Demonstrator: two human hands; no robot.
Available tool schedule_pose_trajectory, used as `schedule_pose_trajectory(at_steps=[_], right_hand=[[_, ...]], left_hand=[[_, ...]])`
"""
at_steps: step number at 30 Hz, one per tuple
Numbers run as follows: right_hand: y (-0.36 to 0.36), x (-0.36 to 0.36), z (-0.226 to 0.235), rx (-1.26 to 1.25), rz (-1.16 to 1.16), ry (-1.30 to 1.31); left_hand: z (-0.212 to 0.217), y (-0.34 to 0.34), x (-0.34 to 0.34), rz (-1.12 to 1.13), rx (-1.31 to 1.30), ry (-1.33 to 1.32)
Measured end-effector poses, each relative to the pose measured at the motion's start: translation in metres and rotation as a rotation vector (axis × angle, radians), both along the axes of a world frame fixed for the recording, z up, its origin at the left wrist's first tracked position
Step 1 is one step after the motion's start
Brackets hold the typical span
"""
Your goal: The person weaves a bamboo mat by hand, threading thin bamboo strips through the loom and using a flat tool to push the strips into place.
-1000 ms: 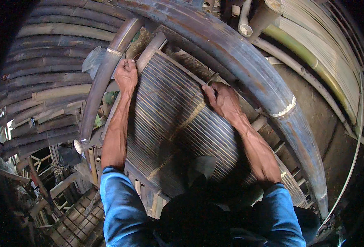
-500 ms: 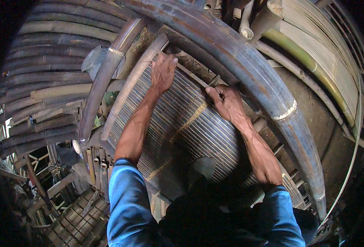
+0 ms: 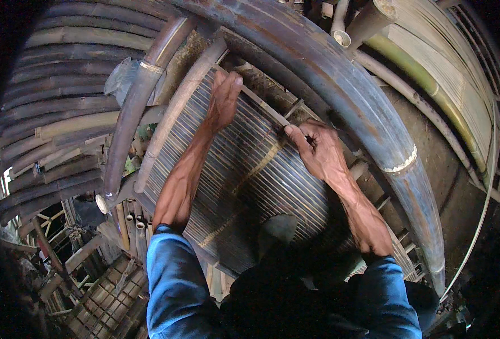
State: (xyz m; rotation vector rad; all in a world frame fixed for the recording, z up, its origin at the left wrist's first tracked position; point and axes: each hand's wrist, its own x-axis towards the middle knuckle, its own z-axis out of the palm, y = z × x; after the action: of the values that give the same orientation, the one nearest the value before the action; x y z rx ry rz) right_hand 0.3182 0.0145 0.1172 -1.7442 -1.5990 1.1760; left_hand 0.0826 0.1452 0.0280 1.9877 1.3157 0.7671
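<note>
A panel of narrow dark bamboo slats [image 3: 205, 164] lies in front of me, crossed by pale bands. A thin bamboo strip [image 3: 264, 107] runs along its far edge. My left hand [image 3: 224, 101] is closed over the strip near the far left corner, fingertips partly hidden beyond the edge. Farther right, my right hand [image 3: 320, 150] is closed on the same strip, with its thumb on the near side and curled fingers behind. A wooden side rail [image 3: 176, 116] borders the panel on the left. Dark shadow covers the panel's near part.
Beyond the panel arches a thick dark bamboo pole [image 3: 323, 73], curving down the right side. A shorter bamboo pole [image 3: 132, 116] stands left of the rail, beside a greyish plastic bag [image 3: 123, 82]. Several bamboo poles [image 3: 69, 68] fill the far left. A green pole [image 3: 425, 76] lies at right.
The view has shifted slightly. My right hand sits a little farther right and nearer, and a bit more of the strip shows between the hands. Both hands keep their grip.
</note>
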Motion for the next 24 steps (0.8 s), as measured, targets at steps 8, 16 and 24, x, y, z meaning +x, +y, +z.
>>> schedule_pose_trajectory(at_steps=[8, 16, 24], right_hand=[[-0.008, 0.004, 0.005, 0.018, 0.011, -0.01], [0.01, -0.005, -0.016, -0.128, -0.007, 0.032], [0.006, 0.007, -0.026, 0.019, 0.065, 0.045]], left_hand=[[0.02, 0.003, 0.006, 0.012, 0.145, -0.143], [0.094, 0.032, -0.075, 0.199, -0.036, -0.036], [0.2, 0.107, -0.204, 0.981, 0.05, -0.564]])
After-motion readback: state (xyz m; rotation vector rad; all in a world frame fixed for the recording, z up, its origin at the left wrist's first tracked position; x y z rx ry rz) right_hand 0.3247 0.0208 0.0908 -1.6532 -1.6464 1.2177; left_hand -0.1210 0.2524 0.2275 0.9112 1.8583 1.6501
